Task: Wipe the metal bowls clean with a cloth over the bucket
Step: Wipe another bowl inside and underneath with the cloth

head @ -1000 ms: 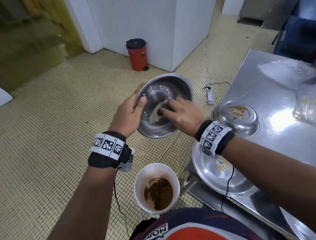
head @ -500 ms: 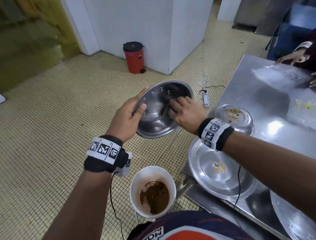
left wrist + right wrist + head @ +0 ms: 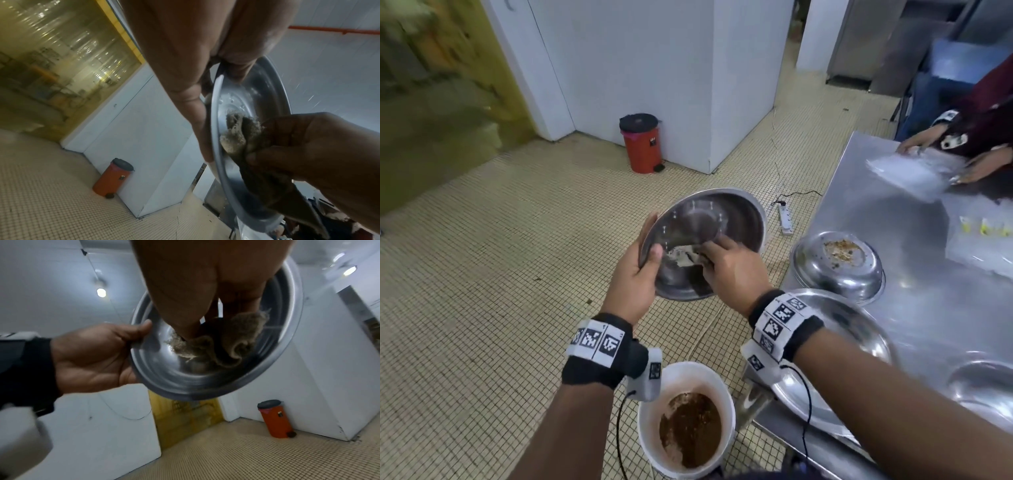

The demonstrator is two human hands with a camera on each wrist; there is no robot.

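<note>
A metal bowl [image 3: 736, 219] is held tilted toward me in mid-air, above and beyond the white bucket [image 3: 650, 425] of brown waste on the floor. My left hand [image 3: 635, 277] grips its left rim [image 3: 216, 113], thumb inside [image 3: 141, 328]. My right hand [image 3: 732, 270] grips a dirty grey cloth [image 3: 683, 256] and presses it against the bowl's lower inner wall [image 3: 232, 344]. In the left wrist view the cloth [image 3: 234, 136] bunches under the right hand's fingers. A second bowl [image 3: 837, 265] lies upside down on the steel table, with food residue on its base.
The steel table [image 3: 928, 308] runs along the right, with metal plates [image 3: 859, 329] at its near edge. Another person's hands [image 3: 924, 140] handle plastic bags at the far end. A red pedal bin [image 3: 642, 144] stands by the white pillar; a power strip [image 3: 786, 219] lies on the tiled floor.
My right hand has drawn the cloth from the bowl's middle down to its lower left wall, near my left thumb. The bowl stays in my left hand.
</note>
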